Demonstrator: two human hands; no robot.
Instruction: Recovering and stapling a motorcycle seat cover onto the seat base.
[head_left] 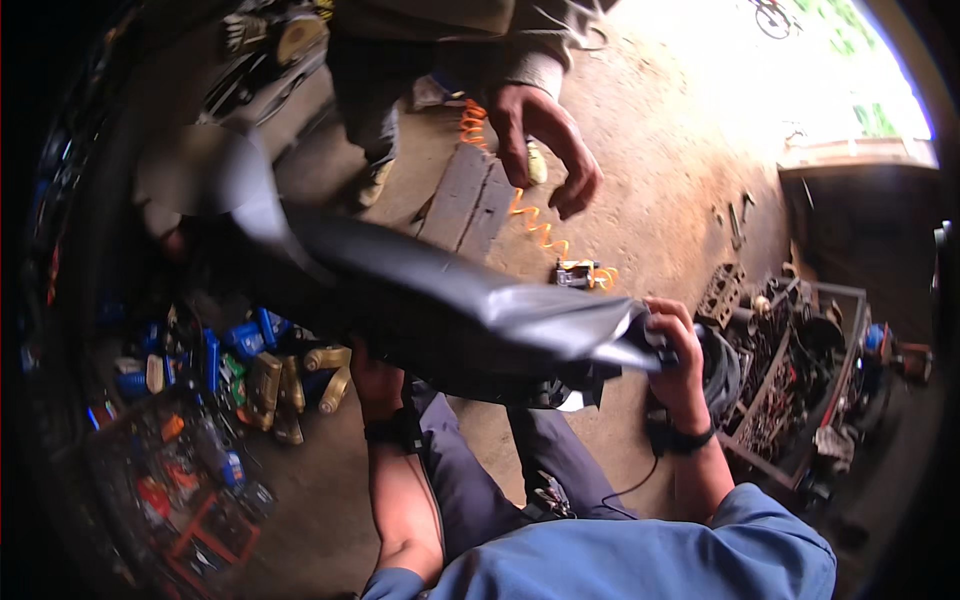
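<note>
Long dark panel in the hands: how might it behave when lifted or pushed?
The long dark panel is probably fairly stiff, keeping its shape between the left hand and right hand. Its shiny highlights suggest a smooth, perhaps slippery surface. Its long stretch beyond the left hand could make it swing awkwardly.

No text, label, brand, number or sign can be read. Any print on the blue bottles (245, 340) and the gold bottles (265, 382) is lost — too small and too blurred to be made out — and the same is true of the blue can (232, 468) in the tray (205, 535).
</note>
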